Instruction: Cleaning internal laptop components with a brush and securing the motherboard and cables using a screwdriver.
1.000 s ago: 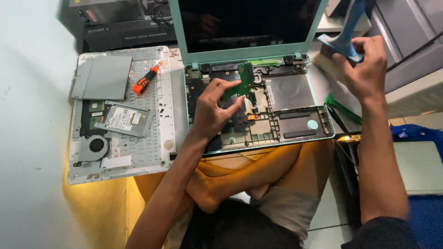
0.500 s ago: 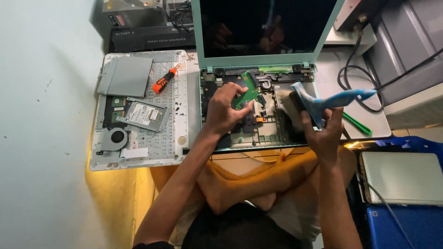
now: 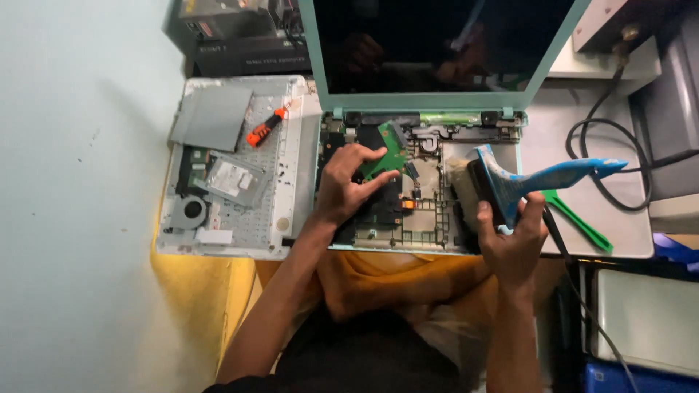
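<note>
Left hand (image 3: 348, 191) spread open, fingertips pressing the green circuit board (image 3: 391, 151) inside the opened laptop base (image 3: 429, 218). Right hand (image 3: 513, 236) grips a blue-handled brush (image 3: 510, 180), its long axis running rightward, just right of the board.

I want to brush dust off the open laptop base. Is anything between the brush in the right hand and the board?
Yes. The left hand lies on the base's left half, over the green board. The blue brush in the right hand already touches the right half.

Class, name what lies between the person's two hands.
In the head view, the opened laptop's bare frame and small boards lie between the left hand and the right hand.
</note>
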